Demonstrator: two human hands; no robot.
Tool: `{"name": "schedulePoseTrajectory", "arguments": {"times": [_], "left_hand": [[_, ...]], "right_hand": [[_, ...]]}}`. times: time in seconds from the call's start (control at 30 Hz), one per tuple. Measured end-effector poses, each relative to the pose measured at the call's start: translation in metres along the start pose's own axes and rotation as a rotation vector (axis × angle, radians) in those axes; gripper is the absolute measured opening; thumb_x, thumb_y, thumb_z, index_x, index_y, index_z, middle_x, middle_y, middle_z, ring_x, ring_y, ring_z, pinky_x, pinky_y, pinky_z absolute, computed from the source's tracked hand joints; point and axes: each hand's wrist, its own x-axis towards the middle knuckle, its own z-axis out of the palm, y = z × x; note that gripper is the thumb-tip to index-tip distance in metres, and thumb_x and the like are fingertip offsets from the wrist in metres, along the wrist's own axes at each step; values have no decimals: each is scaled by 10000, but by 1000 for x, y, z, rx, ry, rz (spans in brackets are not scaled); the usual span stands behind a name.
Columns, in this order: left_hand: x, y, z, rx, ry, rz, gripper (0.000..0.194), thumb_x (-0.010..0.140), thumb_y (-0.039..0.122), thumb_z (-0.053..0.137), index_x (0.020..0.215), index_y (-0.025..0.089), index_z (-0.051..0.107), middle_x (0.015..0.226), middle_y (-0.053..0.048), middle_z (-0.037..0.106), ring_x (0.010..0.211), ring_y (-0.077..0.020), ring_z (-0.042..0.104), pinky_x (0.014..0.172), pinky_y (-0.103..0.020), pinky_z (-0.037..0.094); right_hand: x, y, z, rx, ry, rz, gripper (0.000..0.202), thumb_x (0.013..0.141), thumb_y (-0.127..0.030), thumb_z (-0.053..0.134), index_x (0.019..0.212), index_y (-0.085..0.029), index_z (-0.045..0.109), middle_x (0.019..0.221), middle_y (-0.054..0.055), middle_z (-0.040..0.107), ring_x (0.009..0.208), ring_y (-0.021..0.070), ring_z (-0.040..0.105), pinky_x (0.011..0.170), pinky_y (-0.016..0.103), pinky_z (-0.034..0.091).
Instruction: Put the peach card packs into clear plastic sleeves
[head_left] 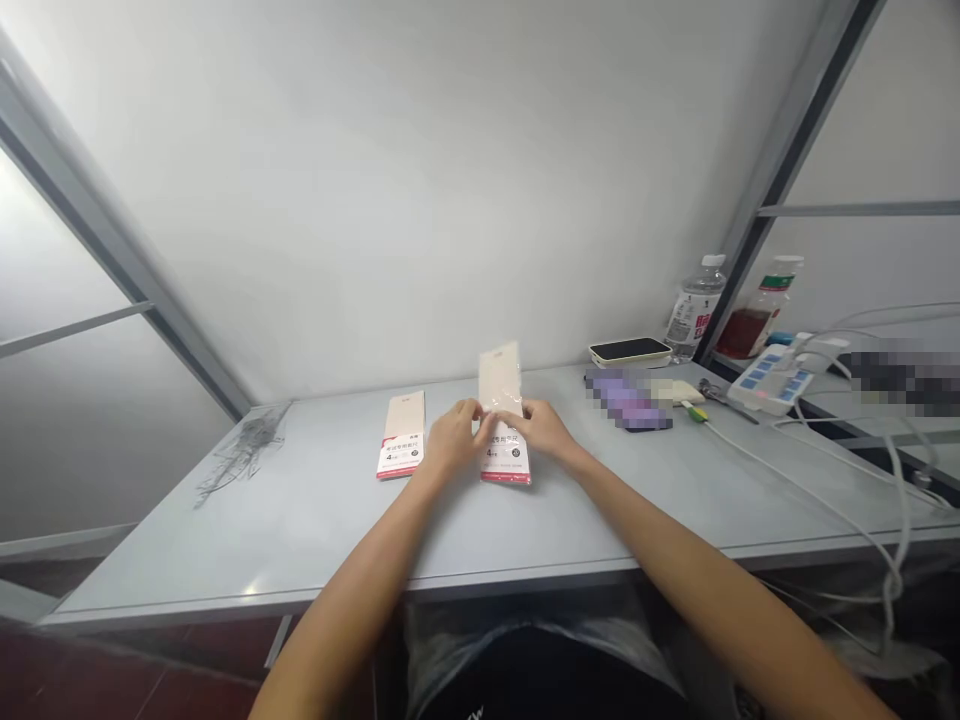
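Note:
Both my hands are closed on a flat plastic-wrapped packet with a cream upper part and a white label edged in red. My left hand grips its left edge at mid-height, and my right hand grips the right edge. The thumbs nearly meet across its front, covering part of the label. The packet is tilted up, its lower end close to the tabletop. A second packet of the same look lies flat just left of my left hand.
The grey table meets a white wall. Thin dark strands lie at left. On the right are a phone, a blurred purple item, scissors, a power strip, cables, a water bottle and a bottle of dark liquid.

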Motion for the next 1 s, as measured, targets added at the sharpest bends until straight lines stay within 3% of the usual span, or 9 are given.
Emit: {"name": "schedulePoseTrajectory", "arguments": {"times": [0.17, 0.37, 0.5, 0.6, 0.8, 1.0], "left_hand": [[-1, 4, -3, -92, -52, -51, 268, 876, 451, 354, 886, 219, 488, 812, -8, 594, 625, -128, 513, 584, -262, 346], [1, 1, -4, -55, -94, 43, 272, 898, 356, 302, 840, 208, 522, 766, -23, 616, 618, -139, 528, 575, -263, 348], [0, -1, -5, -82, -132, 92, 259, 883, 351, 346, 924, 213, 561, 844, -32, 653, 610, -136, 545, 588, -259, 370], [0, -1, -6, -44, -135, 95, 275, 887, 331, 336, 941, 217, 581, 844, -46, 659, 647, -150, 565, 612, -259, 371], [0, -2, -4, 22, -171, 132, 279, 880, 249, 323, 776, 209, 579, 702, -43, 624, 596, -155, 537, 561, -261, 318], [-1, 0, 2, 160, -119, 56, 287, 875, 248, 317, 790, 213, 588, 678, -43, 621, 583, -166, 541, 559, -269, 298]], "right_hand": [[-5, -3, 4, 50, -23, -60, 231, 692, -370, 592, 611, -154, 590, 599, 20, 609, 566, 160, 555, 492, 249, 408], [-7, -5, 4, -66, 28, -122, 217, 702, -333, 557, 572, -160, 557, 582, 15, 579, 538, 140, 512, 485, 242, 381], [-6, -3, 2, -82, 60, -91, 204, 703, -319, 549, 576, -160, 568, 595, 16, 589, 543, 142, 518, 491, 243, 385], [-5, -3, 0, -81, 53, -89, 222, 705, -326, 549, 559, -161, 568, 588, 14, 586, 545, 143, 521, 495, 243, 384], [-8, -6, -1, -77, 1, -103, 201, 700, -291, 542, 540, -170, 555, 589, 5, 572, 549, 139, 518, 494, 239, 369], [-9, -4, 2, -115, -38, -172, 253, 730, -326, 516, 526, -177, 524, 589, 6, 535, 547, 128, 484, 495, 238, 350]]}}
